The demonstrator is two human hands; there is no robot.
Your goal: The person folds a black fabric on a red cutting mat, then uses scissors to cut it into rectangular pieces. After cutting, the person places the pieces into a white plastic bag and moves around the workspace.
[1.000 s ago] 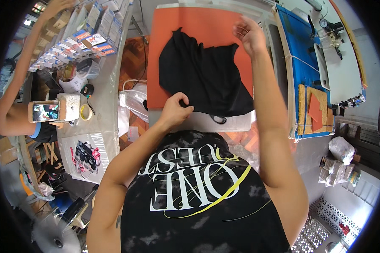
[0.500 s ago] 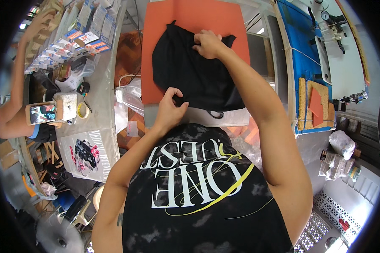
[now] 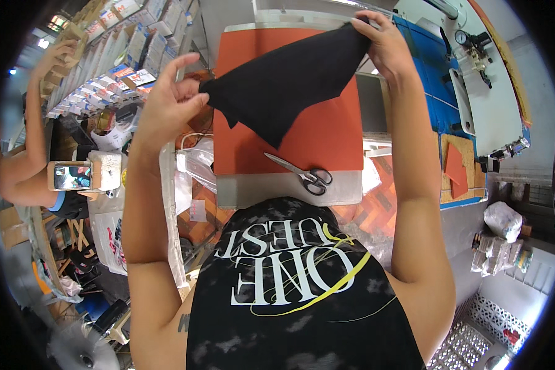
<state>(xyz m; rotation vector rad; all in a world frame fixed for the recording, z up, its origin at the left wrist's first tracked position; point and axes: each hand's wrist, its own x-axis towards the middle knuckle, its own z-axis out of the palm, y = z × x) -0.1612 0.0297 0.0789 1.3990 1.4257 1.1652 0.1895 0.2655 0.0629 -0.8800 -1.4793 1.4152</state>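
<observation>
Left hand (image 3: 177, 102) and right hand (image 3: 386, 49) pinch black cloth (image 3: 283, 80) at opposite ends over an orange mat (image 3: 333, 139); even tension should limit sagging.

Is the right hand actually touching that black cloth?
Touching: the head view shows the right hand gripping the black cloth by its upper right corner.
</observation>
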